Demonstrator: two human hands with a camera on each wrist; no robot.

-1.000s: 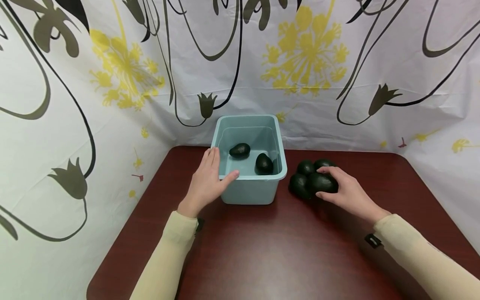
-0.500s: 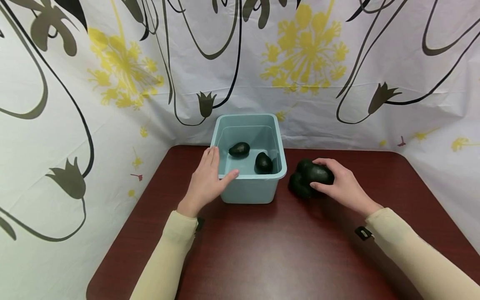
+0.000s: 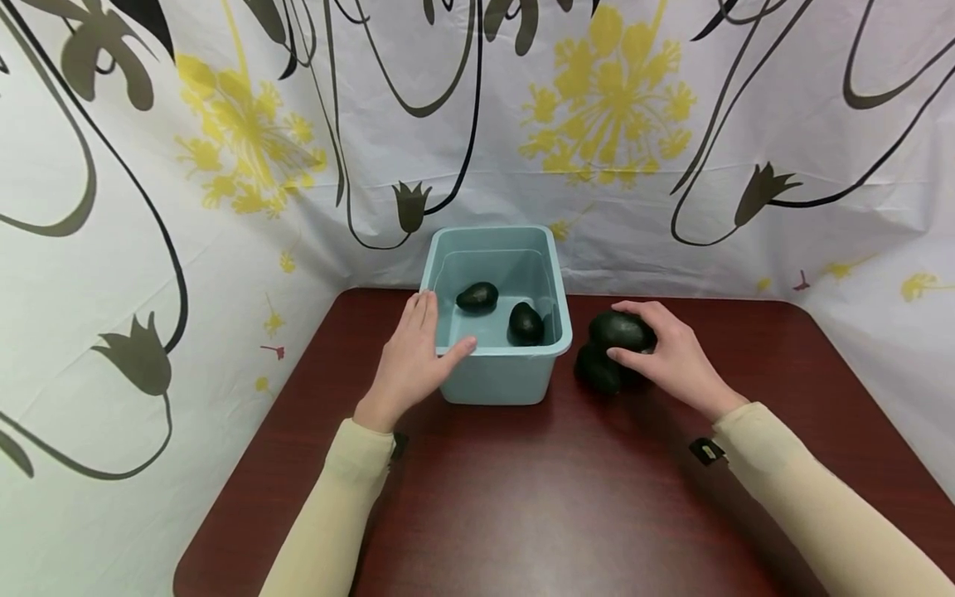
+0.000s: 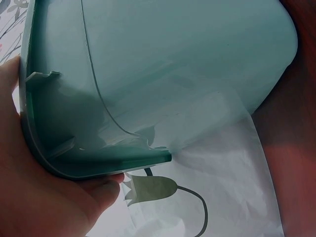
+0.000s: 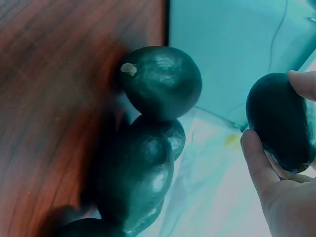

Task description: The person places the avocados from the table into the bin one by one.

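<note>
My right hand (image 3: 682,361) grips a dark green avocado (image 3: 621,331) between thumb and fingers, above the remaining avocados (image 3: 596,372) on the table. In the right wrist view the held avocado (image 5: 275,121) is apart from the clustered avocados (image 5: 163,81). A light blue plastic bin (image 3: 494,381) stands left of that cluster. Inside it lie two avocados, one (image 3: 477,298) toward the back left and one (image 3: 525,323) near the front right. My left hand (image 3: 406,365) rests at the bin's front left corner, fingers straight along the left rim and thumb over the front rim.
A dark red-brown table (image 3: 522,497) with rounded corners carries everything. Behind and to the left hangs a white cloth (image 3: 477,149) printed with yellow and grey flowers, close to the bin's back.
My right hand has lifted the avocado off the cluster and carried it a little left and up, toward the bin. My left hand and the bin have stayed put.
</note>
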